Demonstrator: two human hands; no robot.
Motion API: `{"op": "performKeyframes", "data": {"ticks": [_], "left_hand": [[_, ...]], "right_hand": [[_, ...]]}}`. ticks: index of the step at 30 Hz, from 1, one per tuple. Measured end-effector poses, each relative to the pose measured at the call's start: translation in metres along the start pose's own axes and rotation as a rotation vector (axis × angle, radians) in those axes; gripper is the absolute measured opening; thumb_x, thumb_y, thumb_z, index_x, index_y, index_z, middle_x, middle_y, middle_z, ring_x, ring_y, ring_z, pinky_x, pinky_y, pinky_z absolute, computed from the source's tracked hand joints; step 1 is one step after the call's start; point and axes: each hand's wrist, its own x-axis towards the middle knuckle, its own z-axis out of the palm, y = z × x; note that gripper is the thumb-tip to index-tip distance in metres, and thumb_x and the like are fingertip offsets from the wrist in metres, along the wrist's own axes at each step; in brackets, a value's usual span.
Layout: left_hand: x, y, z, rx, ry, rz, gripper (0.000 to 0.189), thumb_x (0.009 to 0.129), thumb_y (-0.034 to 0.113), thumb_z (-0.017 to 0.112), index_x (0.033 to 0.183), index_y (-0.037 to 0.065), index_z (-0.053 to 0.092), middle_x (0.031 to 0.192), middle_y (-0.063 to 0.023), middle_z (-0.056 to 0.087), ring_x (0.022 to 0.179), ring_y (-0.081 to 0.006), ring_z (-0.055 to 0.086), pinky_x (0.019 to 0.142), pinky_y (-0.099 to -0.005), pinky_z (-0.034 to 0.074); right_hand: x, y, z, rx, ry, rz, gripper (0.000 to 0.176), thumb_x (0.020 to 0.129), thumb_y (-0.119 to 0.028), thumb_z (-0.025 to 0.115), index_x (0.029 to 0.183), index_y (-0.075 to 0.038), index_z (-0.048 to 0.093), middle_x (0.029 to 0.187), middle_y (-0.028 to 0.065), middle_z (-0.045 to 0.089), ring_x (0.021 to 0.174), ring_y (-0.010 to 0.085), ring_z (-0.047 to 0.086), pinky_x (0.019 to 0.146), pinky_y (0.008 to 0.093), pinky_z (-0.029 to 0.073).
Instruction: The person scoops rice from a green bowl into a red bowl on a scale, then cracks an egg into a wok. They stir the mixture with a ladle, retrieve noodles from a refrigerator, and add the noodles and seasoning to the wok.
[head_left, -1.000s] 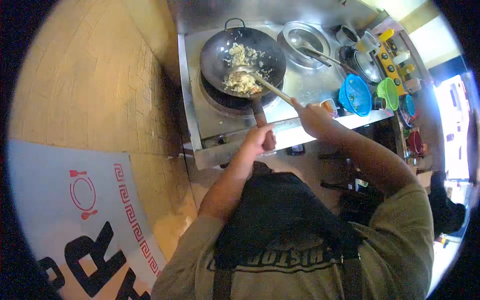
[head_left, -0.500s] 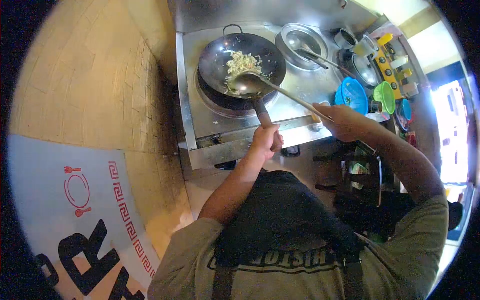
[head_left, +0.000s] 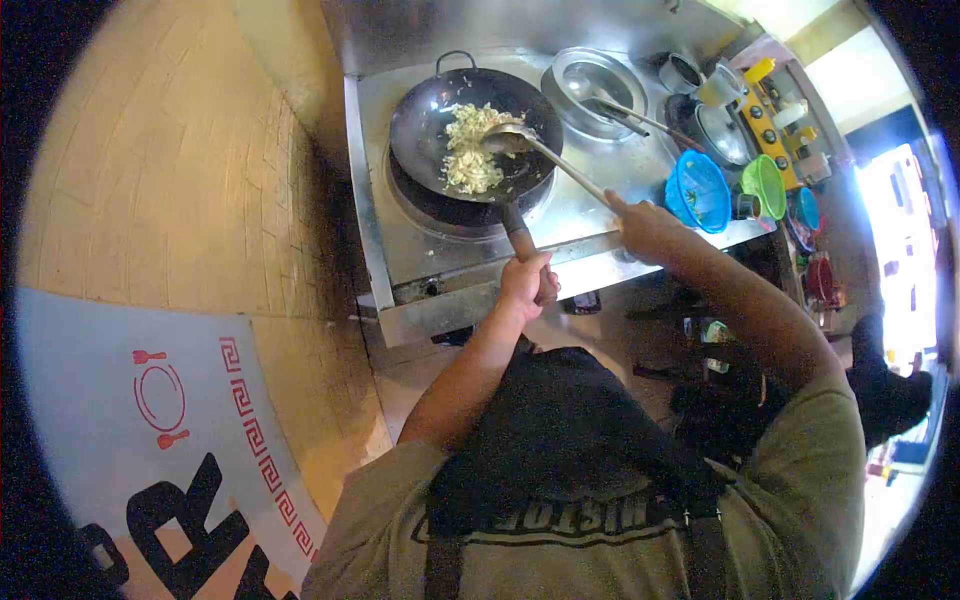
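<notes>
A dark wok (head_left: 418,150) sits on the stove burner, with pale chopped food (head_left: 470,165) heaped in its middle. My left hand (head_left: 526,284) is wrapped round the wok's handle (head_left: 518,238) at the near side. In my right hand (head_left: 645,228) is the long handle of a metal ladle (head_left: 510,138), whose bowl rests among the food, right of the wok's centre. What the food is exactly cannot be made out.
Right of the wok stands a metal basin (head_left: 600,90) with another ladle across it. A blue plastic basket (head_left: 698,192), a green bowl (head_left: 765,188) and a lidded pot (head_left: 722,135) line the right side. A tiled wall (head_left: 180,150) borders the left.
The ladle's bowl has moved up and away from the wok's near edge, and more food shows below it. My right hand has shifted slightly left. My left hand keeps its hold.
</notes>
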Motion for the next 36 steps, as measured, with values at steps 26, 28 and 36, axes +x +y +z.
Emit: {"op": "performKeyframes", "data": {"ticks": [26, 28, 36], "left_hand": [[-0.025, 0.019, 0.006, 0.067, 0.021, -0.048, 0.014, 0.081, 0.014, 0.064, 0.082, 0.005, 0.054, 0.065, -0.0036, 0.051, 0.053, -0.0177, 0.051, 0.053, -0.0344, 0.047], [-0.031, 0.030, 0.004, 0.380, 0.129, 0.195, 0.021, 0.081, 0.017, 0.065, 0.089, 0.002, 0.054, 0.070, -0.0040, 0.050, 0.061, -0.0162, 0.050, 0.059, -0.0326, 0.047], [-0.247, 0.134, 0.111, 0.510, -0.685, 0.457, 0.042, 0.078, 0.037, 0.068, 0.096, 0.003, 0.052, 0.086, -0.0067, 0.048, 0.083, -0.0204, 0.050, 0.072, -0.0309, 0.042]], "right_hand": [[-0.022, -0.001, -0.028, 0.514, -0.115, -0.070, 0.049, 0.084, -0.013, 0.055, 0.132, -0.008, 0.045, 0.079, 0.0198, 0.062, 0.066, 0.0302, 0.061, 0.064, 0.0402, 0.049], [-0.025, -0.013, -0.008, 0.354, -0.039, -0.068, 0.053, 0.084, -0.014, 0.055, 0.135, -0.010, 0.041, 0.081, 0.0173, 0.063, 0.066, 0.0301, 0.060, 0.064, 0.0411, 0.049], [0.060, -0.043, 0.058, 0.315, 0.043, 0.043, 0.062, 0.081, -0.004, 0.048, 0.138, 0.002, 0.025, 0.073, 0.0216, 0.063, 0.063, 0.0362, 0.064, 0.056, 0.0441, 0.051]]}}
